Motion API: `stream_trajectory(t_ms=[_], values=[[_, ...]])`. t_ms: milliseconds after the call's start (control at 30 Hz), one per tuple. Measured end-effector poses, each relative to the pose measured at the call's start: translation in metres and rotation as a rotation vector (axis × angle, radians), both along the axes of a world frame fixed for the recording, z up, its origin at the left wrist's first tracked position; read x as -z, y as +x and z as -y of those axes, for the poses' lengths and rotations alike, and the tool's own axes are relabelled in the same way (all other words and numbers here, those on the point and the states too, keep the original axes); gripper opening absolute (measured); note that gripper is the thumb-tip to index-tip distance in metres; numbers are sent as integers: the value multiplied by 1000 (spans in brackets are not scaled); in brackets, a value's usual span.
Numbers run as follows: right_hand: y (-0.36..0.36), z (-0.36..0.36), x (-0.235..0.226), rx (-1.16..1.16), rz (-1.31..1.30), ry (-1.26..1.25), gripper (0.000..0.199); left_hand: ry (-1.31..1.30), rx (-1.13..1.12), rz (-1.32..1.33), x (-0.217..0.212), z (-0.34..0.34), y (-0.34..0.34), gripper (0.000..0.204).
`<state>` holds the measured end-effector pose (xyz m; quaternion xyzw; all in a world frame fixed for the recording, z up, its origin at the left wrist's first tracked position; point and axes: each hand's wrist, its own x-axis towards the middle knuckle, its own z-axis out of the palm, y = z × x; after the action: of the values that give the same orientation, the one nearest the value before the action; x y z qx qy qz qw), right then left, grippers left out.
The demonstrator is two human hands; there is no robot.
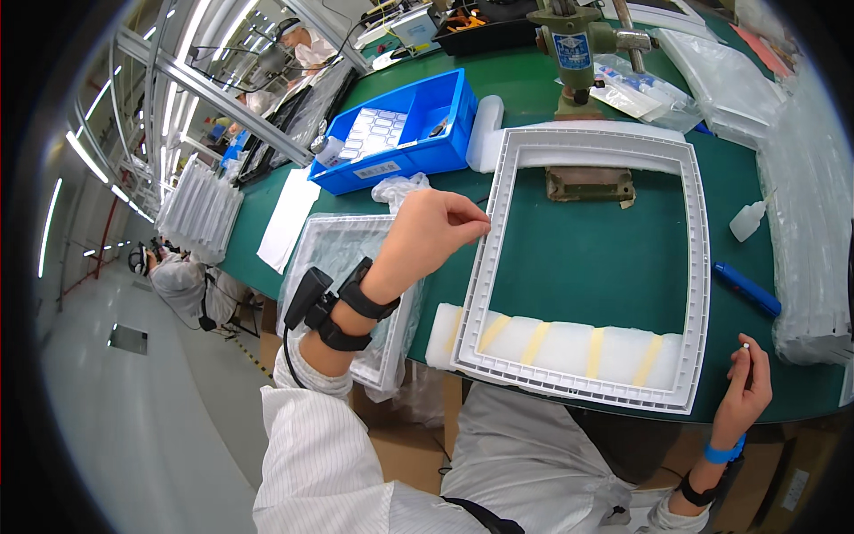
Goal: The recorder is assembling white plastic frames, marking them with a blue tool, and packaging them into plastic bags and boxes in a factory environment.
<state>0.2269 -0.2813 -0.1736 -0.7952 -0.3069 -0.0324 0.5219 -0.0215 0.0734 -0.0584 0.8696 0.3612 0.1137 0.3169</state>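
A white rectangular plastic frame (696, 267) with a ribbed rim lies on the green bench, raised at its near side by a white foam roll (569, 349) with yellow tape strips. My left hand (429, 233) is closed in a pinch at the frame's left side; whatever its fingertips hold, if anything, is hidden. Beyond the frame's lower right corner, my right hand (745, 384) pinches a tiny white piece (745, 345) between thumb and fingers, apart from the frame. Its exact kind is too small to tell.
A green hand press (572, 53) stands behind the frame. Left of it sits a blue bin (391, 173) with labels and small items. A second white frame (307, 258) lies bagged under my left arm. A blue pen-shaped tool (747, 289) and small bottle (747, 221) lie right.
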Motion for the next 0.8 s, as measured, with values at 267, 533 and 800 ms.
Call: stream_trajectory(t_ms=[267, 533, 800], values=[[0, 1, -1, 12, -7, -19, 20, 75, -22, 130, 24, 7, -16, 14], [-1, 1, 1, 15, -13, -25, 20, -651, -240, 422, 43, 13, -11, 38], [-1, -3, -2, -54, -10, -32, 19, -1210, -170, 503, 54, -11, -18, 29]])
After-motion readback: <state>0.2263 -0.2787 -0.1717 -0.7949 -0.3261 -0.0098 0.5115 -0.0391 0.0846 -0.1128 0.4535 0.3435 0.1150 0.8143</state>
